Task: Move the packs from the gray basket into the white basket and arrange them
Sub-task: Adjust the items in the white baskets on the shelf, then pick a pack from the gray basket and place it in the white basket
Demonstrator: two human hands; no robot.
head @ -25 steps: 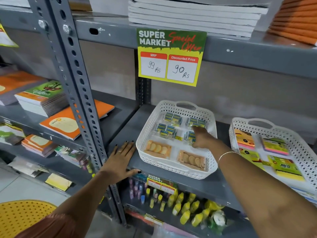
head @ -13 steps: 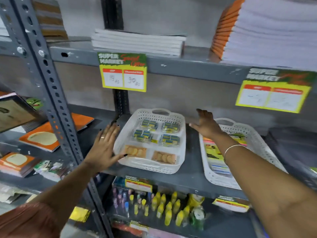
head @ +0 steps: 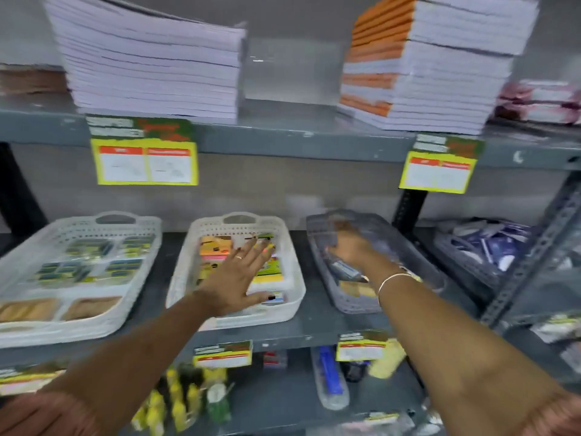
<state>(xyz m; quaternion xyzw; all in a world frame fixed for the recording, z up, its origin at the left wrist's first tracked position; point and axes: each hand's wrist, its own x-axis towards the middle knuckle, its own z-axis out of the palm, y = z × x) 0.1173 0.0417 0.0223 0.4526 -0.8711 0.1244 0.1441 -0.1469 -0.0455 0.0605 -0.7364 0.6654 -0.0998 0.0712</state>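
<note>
Spread flat with fingers apart, the left hand holds nothing and lies over the middle of the white basket, above the colourful packs already inside it; whether the palm touches them cannot be told. A ring shows on 1 finger. Right hand reaches into the gray basket, just right of the white one on the same gray shelf; its fingers curl down among the packs there, but motion blur hides whether they grip anything. A thin bangle circles the right wrist. Packs in the gray basket show only as blue-gray and tan patches.

A second white basket sits to the left, holding small dark packs at the back and 2 tan packs at the front. 2 yellow price tags with green and red headers hang from the shelf above, and 2 smaller ones hang from the edge of the basket shelf; the writing on all 4 is too blurred to read. 2 stacks of notebooks rest on the upper shelf, the right stack with orange spines.
</note>
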